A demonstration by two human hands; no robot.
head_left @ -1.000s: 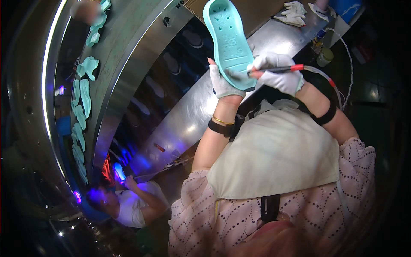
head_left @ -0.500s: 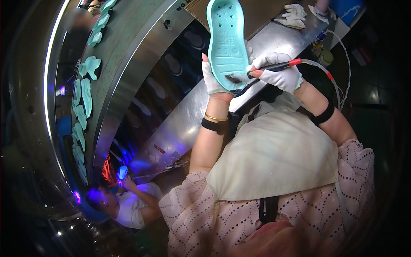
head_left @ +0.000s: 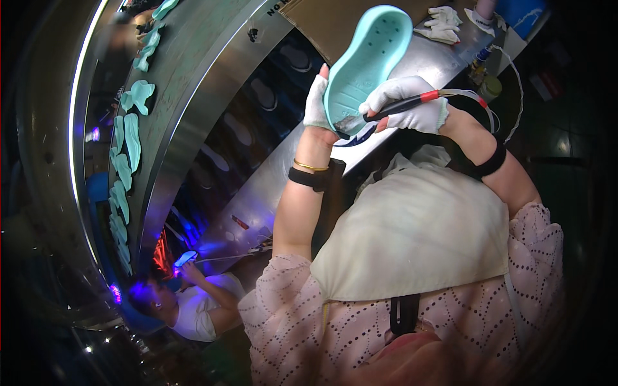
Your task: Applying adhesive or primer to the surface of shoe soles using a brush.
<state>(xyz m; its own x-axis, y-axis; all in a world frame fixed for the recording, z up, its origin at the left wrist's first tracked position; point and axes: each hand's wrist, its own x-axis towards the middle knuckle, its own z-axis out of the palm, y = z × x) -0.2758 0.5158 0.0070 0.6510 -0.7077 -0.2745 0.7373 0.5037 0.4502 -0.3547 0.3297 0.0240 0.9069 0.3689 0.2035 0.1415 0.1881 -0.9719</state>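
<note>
A turquoise shoe sole (head_left: 370, 55) is held up over the metal bench, tilted with its toe end toward the upper right. My left hand (head_left: 317, 106), in a white fingerless glove, grips it by the left edge near the heel; some fingers are hidden behind it. In my gloved right hand (head_left: 412, 106) is a brush (head_left: 402, 104) with a black and red handle and clear tubing running off its back end. Its bristles touch the inner face of the sole at the heel.
Turquoise sole pieces (head_left: 132, 141) lie along the green conveyor belt (head_left: 193, 45) on the left. More soles (head_left: 238, 128) show under its metal edge. White gloves (head_left: 442, 26) lie on the metal bench (head_left: 283, 174); cardboard (head_left: 328, 26) is behind. A co-worker (head_left: 199, 312) sits at lower left.
The sole has turned clockwise, its toe end swinging right, and its heel has shifted slightly left. My right hand has moved left with the brush, still at the heel.
</note>
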